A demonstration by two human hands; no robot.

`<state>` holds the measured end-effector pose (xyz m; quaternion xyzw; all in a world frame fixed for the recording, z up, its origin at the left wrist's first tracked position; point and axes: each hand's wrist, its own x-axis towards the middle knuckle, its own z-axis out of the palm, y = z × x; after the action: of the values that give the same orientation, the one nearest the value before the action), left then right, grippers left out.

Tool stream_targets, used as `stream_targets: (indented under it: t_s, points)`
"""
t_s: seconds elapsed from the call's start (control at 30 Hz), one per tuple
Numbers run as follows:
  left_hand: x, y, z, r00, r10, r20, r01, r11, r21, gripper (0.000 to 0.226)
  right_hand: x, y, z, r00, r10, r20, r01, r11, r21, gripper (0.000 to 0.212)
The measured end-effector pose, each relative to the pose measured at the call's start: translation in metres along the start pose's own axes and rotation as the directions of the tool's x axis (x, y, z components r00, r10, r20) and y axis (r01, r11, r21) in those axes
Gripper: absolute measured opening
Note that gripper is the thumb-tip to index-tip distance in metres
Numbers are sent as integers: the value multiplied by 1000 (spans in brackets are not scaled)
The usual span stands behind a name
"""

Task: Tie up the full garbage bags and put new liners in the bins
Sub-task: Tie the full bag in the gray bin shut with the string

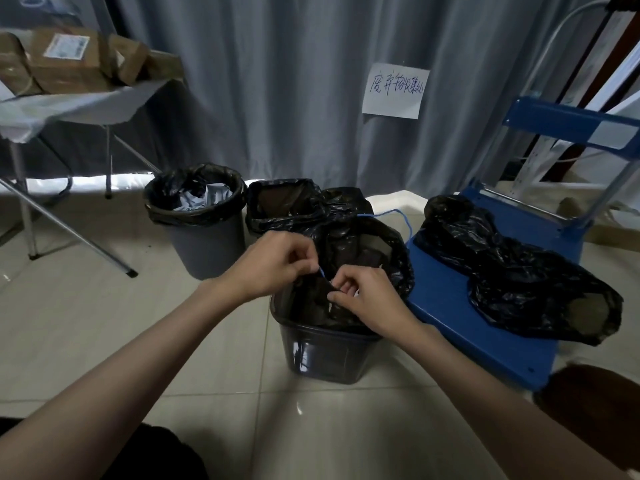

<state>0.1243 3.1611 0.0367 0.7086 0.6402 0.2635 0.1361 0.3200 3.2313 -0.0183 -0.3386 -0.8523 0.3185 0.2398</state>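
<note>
A short blue drawstring (322, 273) is pinched between both hands above the near black bin (322, 355), which stands on the floor. The left hand (273, 265) holds its upper end, the grip pressed together on the string; the right hand (363, 296) pinches the lower end together with a fold of the black bag (367, 254). The string runs on a slant, up-left to down-right, its long axis spanning the small gap between the two grips. The bag mouth lies behind and to the right of the hands, spilling over the far rim. The right hand is judged nearer the gathered plastic. A second stretch of blue string (398, 216) trails away behind the bag.
</note>
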Motion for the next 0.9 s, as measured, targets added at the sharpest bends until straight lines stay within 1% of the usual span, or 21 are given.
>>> stream_targets:
  t_s: [0.07,0.13,0.2,0.27,0.33,0.37,0.43,0.5,0.57,0.63,0.67,0.7,0.73,0.77,0.8,0.87,0.9]
  points:
    - [1,-1,-7,995,-42,-89,33,994,-102,13,-1,8,4,998,50,37,-48,997,-53,31]
    - [1,-2,-14,986,-91,-136,61,976,-209,14,-3,17,5,990,120,76,-111,988,-107,31]
    - [0,-2,-16,985,-114,-132,74,958,-278,12,-4,22,4,979,166,118,-152,981,-124,36]
    - [-1,0,-13,988,-102,-116,60,947,-315,9,-2,20,3,975,169,145,-150,980,-134,37]
    - [0,4,-11,991,-78,-111,38,943,-330,8,2,9,2,988,119,95,-112,991,-78,28]
    - [1,6,-11,992,-70,-106,31,942,-335,8,4,1,1,995,86,50,-86,996,-13,27]
    - [4,11,-12,994,-62,-85,28,935,-354,7,9,-15,1,999,36,-31,-32,992,120,31]
    - [6,18,-12,998,-38,-54,15,926,-377,5,11,-31,2,996,6,-91,9,986,165,19]
    - [7,24,-12,999,-6,-47,-12,927,-375,5,13,-40,5,990,25,-138,-1,986,166,7]
    - [10,20,-9,996,-11,-86,-18,941,-337,8,13,-40,6,984,63,-169,-25,977,214,7]
    - [11,12,-6,993,-40,-113,7,961,-277,11,13,-39,5,982,84,-170,-38,966,254,8]
    - [11,3,-3,988,-83,-127,60,982,-179,13,13,-37,4,981,103,-164,-53,956,288,8]
    - [11,-7,0,985,-132,-107,126,990,-65,15,14,-35,1,981,123,-153,-70,948,312,8]
    - [9,-15,5,983,-177,-55,179,984,25,17,14,-33,0,980,140,-144,-86,939,334,8]
    - [7,-20,11,977,-212,9,210,975,77,22,14,-31,-2,978,157,-136,-100,930,353,9]
    - [3,-23,25,965,-246,92,235,965,117,31,13,-30,-5,975,182,-126,-122,916,381,9]
    - [3,-23,33,966,-245,87,233,964,132,31,13,-31,-6,975,188,-119,-128,912,391,9]
